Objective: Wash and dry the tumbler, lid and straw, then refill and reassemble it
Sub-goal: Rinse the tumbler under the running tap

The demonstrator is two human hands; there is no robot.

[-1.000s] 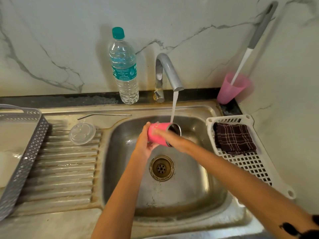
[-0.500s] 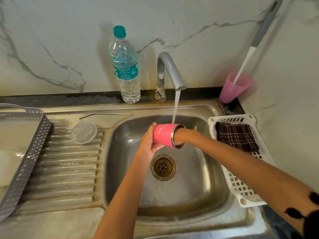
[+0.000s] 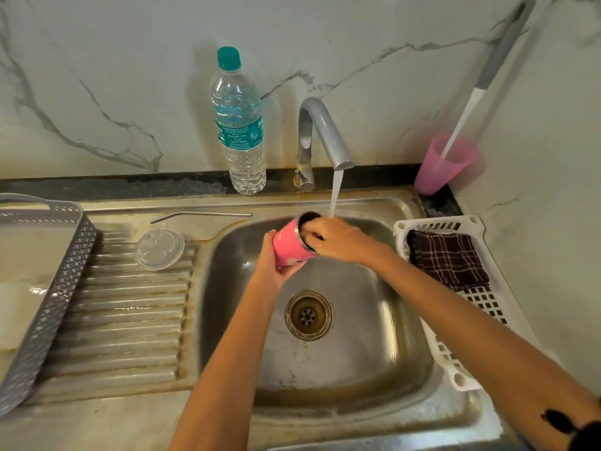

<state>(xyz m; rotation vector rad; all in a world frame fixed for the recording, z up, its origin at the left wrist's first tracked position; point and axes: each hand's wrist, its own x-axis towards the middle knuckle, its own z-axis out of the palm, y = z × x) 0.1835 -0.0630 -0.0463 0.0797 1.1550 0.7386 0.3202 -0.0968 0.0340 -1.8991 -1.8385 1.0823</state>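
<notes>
My left hand (image 3: 271, 265) grips the base of the pink tumbler (image 3: 289, 244), which is tilted over the sink basin (image 3: 357, 353) with its mouth up and to the right. The fingers of my right hand (image 3: 338, 239) reach into the tumbler's mouth, and the tap's stream falls onto that hand. The tap (image 3: 320, 138) is running. A clear lid (image 3: 159, 249) lies on the ribbed drainboard (image 3: 123, 320). Behind it a metal straw (image 3: 200, 215) lies along the sink's back ledge.
A water bottle (image 3: 239, 125) with a teal cap stands left of the tap. A white basket (image 3: 455, 362) right of the sink holds a dark checked cloth (image 3: 447, 258). A pink cup (image 3: 444, 164) with a brush stands in the corner. A grey tray (image 3: 42, 304) sits far left.
My right hand, deep inside the tumbler half a second ago, has drawn back so only the fingers are in. The tumbler's mouth has tipped upward towards the stream.
</notes>
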